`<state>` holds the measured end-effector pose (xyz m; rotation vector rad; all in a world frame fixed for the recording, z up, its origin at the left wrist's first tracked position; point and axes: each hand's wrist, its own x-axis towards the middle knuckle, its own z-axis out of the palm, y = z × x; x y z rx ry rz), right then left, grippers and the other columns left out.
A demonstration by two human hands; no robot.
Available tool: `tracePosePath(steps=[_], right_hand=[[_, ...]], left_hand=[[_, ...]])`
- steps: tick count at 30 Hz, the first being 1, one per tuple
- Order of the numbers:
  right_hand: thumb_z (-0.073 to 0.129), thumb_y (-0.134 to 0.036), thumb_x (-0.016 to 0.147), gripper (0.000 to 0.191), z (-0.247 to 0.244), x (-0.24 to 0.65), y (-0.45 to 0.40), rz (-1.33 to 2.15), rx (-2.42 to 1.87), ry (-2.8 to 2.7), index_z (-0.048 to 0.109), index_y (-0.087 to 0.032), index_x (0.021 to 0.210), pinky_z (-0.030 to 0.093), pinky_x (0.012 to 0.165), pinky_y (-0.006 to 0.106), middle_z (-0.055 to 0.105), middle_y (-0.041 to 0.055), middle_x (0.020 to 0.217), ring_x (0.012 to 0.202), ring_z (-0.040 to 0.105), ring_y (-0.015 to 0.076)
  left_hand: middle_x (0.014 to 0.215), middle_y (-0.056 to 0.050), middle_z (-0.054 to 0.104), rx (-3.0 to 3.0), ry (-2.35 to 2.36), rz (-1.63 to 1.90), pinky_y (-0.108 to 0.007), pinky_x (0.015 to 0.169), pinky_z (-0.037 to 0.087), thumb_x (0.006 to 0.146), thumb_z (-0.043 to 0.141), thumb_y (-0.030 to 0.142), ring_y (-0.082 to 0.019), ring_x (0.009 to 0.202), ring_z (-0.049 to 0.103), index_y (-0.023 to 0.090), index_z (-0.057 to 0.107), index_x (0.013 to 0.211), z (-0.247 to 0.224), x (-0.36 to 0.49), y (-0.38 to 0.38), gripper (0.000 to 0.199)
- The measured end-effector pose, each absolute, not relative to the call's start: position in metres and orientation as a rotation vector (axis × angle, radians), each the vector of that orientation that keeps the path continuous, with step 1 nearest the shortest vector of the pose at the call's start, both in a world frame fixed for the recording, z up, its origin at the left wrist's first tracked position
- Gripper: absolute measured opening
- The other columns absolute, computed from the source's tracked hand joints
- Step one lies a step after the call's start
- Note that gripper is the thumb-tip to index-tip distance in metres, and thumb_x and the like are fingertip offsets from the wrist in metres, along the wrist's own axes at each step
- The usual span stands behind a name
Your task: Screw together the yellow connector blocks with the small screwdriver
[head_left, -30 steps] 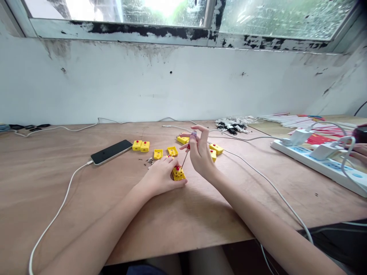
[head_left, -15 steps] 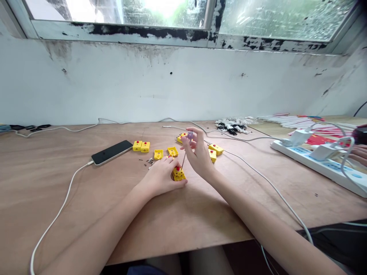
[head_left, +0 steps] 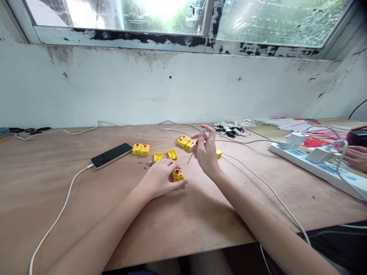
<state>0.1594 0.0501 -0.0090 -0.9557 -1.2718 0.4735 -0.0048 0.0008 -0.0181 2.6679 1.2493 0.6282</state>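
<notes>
lifted clear of the yellow connector block [head_left: 177,175], a small screwdriver [head_left: 192,153] now sits pinched in the right hand [head_left: 207,152], while the left hand [head_left: 159,179] cups the block.

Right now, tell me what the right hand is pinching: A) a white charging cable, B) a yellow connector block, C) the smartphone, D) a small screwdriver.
D. The right hand pinches the small screwdriver above the table, its thin shaft angled down and away from the fingers, while the left hand holds down the yellow connector block.
</notes>
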Motion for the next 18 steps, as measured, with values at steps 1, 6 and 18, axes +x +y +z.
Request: tracePosePath(steps=[1, 6, 18], right_hand=[[0.038, -0.04, 0.093, 0.026, -0.009, 0.158, 0.049, 0.481, -0.956, -1.291, 0.037, -0.026, 0.114, 0.035, 0.035, 0.019, 0.056, -0.0021, 0.084, 0.04, 0.049, 0.0047], [0.037, -0.04, 0.093, 0.029, -0.016, 0.147, 0.041, 0.521, -0.984, -1.465, 0.038, -0.022, 0.116, 0.04, 0.043, 0.021, 0.054, -0.0008, 0.083, 0.049, 0.053, 0.0071], [0.039, -0.038, 0.092, 0.029, -0.019, 0.147, 0.042, 0.483, -0.973, -1.524, 0.039, -0.022, 0.116, 0.041, 0.05, 0.023, 0.054, -0.0004, 0.081, 0.057, 0.055, 0.0103]], left_hand=[[0.099, -0.005, 0.063, 2.678, 1.239, 0.644, -0.036, 0.084, 0.044, 0.084, 0.057, 0.047, -0.024, 0.096, 0.058, 0.021, 0.062, 0.098, -0.019, -0.005, 0.001, 0.03], [0.088, -0.003, 0.065, 2.729, 1.201, 0.718, -0.032, 0.078, 0.044, 0.086, 0.056, 0.027, -0.02, 0.086, 0.059, 0.02, 0.065, 0.088, -0.022, -0.001, 0.002, 0.012], [0.08, -0.001, 0.064, 2.545, 1.277, 0.72, -0.028, 0.069, 0.043, 0.078, 0.056, 0.025, -0.018, 0.078, 0.059, 0.021, 0.06, 0.077, -0.017, -0.002, 0.0, 0.006]])
